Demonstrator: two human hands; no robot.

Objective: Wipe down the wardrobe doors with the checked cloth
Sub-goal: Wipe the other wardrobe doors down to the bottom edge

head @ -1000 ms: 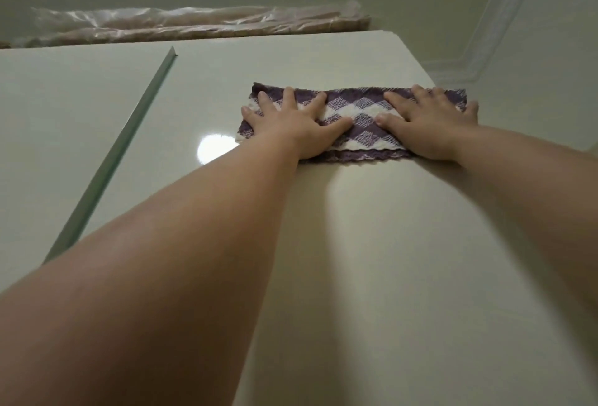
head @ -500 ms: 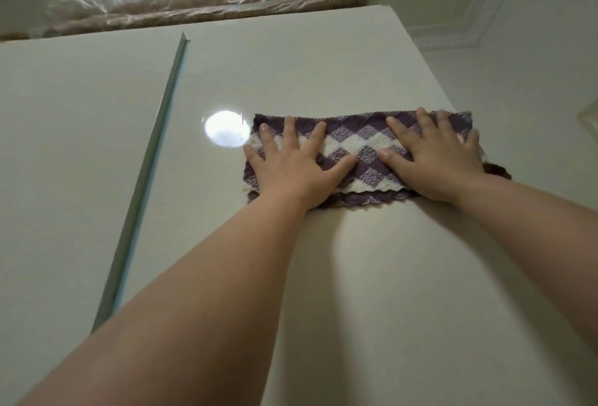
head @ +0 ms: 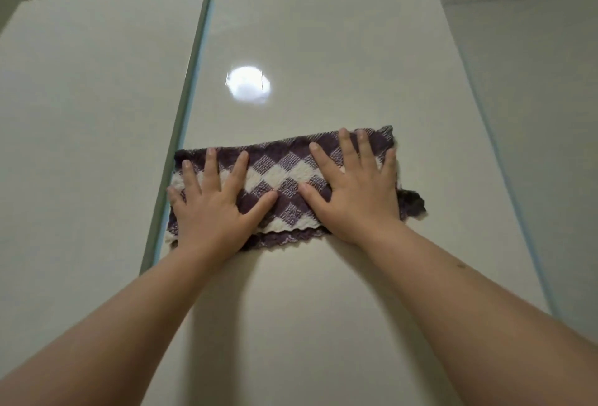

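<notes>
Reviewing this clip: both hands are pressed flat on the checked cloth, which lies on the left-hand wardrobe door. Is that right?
Not quite. The head view shows the left hand and right hand flat on the checked cloth, but it lies on the right-hand door, just right of the seam.

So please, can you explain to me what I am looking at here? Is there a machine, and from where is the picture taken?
There is no machine. A person wears a camera on the head, so you see their own two bare arms reaching forward. The pale glossy surface is a cream wardrobe door, seen from below looking up; the thin greenish strip is the edge between two doors. The left hand and right hand lie flat, fingers spread, pressing a folded purple-and-white checked cloth against the door. Nothing is gripped. The bright white spot is a reflection.
</notes>
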